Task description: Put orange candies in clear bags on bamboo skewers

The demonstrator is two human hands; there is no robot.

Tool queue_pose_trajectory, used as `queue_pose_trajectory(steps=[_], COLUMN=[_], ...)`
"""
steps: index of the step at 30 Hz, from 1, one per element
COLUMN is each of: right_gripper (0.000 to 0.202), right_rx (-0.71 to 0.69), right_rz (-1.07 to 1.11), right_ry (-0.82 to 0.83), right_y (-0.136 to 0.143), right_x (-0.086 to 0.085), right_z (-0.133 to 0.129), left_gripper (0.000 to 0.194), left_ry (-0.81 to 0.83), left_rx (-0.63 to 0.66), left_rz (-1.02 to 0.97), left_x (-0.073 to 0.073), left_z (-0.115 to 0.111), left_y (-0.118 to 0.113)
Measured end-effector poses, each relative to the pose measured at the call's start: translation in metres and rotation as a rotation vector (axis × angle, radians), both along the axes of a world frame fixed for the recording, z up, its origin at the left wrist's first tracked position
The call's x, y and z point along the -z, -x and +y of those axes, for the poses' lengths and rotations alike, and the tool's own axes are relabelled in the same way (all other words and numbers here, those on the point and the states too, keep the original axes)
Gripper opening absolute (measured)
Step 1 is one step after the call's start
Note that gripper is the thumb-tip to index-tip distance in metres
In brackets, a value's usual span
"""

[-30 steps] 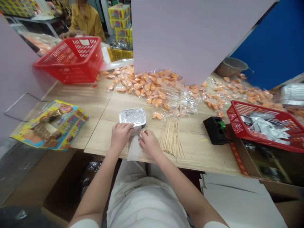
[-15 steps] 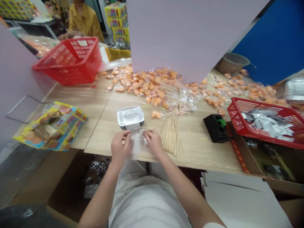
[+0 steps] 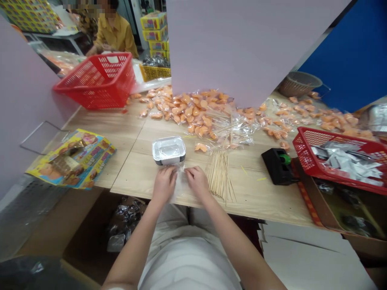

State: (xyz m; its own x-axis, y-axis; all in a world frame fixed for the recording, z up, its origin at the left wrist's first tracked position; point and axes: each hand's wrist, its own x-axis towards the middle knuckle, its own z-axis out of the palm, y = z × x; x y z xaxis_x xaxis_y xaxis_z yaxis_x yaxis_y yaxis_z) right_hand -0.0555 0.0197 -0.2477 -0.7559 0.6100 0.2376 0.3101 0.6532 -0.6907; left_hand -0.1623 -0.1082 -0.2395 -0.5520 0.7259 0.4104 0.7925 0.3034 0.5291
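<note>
My left hand [image 3: 164, 182] and my right hand [image 3: 197, 180] both pinch the top of a clear plastic bag [image 3: 180, 186] lying flat near the front edge of the wooden table [image 3: 127, 177]. Just beyond the bag stands a small foil tray [image 3: 168, 150]. A bundle of wooden skewers [image 3: 219, 175] lies right beside my right hand. Farther back spreads a heap of orange wrapped candies [image 3: 193, 110], some in clear wrappers with sticks.
A red basket [image 3: 96, 80] stands at the back left, another red basket [image 3: 341, 159] with silver packets at the right. A black tape dispenser [image 3: 276, 166] sits right of the skewers. Colourful printed boxes [image 3: 71, 159] lie at the left. A person in yellow [image 3: 116, 34] works behind.
My left hand came off the foil tray and joined the right hand on the clear bag, closer to the table's front edge. The view shifted slightly.
</note>
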Motion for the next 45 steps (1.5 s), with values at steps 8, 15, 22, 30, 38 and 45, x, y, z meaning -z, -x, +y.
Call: queue_pose_trajectory(steps=[8, 15, 22, 30, 38, 45], right_gripper=[0.026, 0.019, 0.018, 0.016, 0.018, 0.040], right_rx=[-0.017, 0.046, 0.161, 0.028, 0.027, 0.049], right_rz=[-0.116, -0.079, 0.036, 0.190, 0.317, 0.293], right_ry=[-0.112, -0.066, 0.043, 0.017, 0.397, 0.761], right_y=[0.002, 0.007, -0.009, -0.074, -0.113, -0.111], right_x=[-0.003, 0.004, -0.014, -0.022, -0.014, -0.052], right_z=[-0.003, -0.007, 0.005, -0.042, -0.057, 0.000], left_gripper=[0.026, 0.027, 0.022, 0.037, 0.055, 0.038], left_ry=[0.060, 0.013, -0.019, -0.107, -0.292, -0.167], left_rx=[0.011, -0.017, -0.032, -0.016, 0.076, 0.222], left_rz=[0.103, -0.002, -0.029, -1.009, -1.612, -1.384], left_x=[0.008, 0.010, 0.001, -0.021, -0.039, -0.054], left_z=[0.002, 0.003, 0.002, 0.016, 0.033, 0.024], left_y=[0.001, 0.003, 0.001, -0.040, -0.064, -0.092])
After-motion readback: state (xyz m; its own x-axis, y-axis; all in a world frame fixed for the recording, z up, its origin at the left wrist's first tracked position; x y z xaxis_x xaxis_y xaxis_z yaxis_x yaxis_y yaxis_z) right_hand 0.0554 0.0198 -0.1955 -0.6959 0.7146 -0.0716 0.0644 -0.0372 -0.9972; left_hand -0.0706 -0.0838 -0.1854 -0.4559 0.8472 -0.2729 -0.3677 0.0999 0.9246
